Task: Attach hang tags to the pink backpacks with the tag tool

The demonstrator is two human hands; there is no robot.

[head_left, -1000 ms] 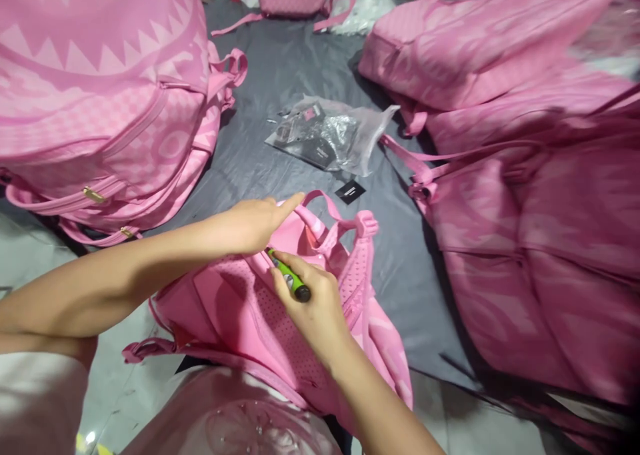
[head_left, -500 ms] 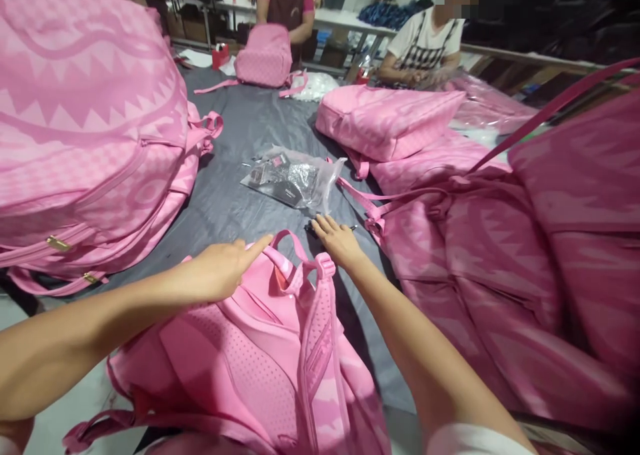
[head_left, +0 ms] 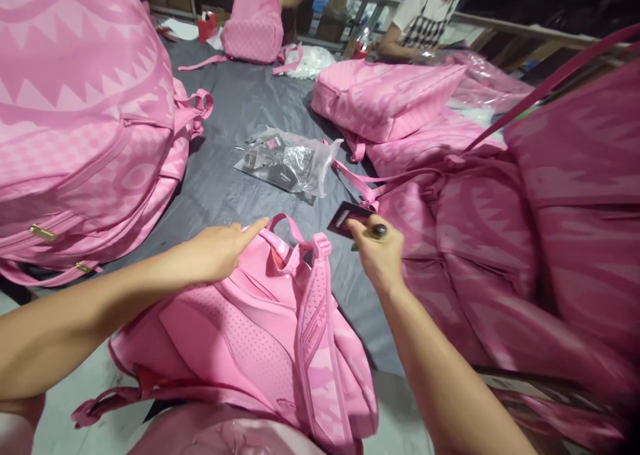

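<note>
While the left hand, grip unclear, touches the lower-centre bag, the right hand, clasping card and marker, should squeeze lightly.

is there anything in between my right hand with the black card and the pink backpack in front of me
Nothing visible: between your right hand, holding the black card and a pen, and the pink backpack, only grey table cover shows.
</note>
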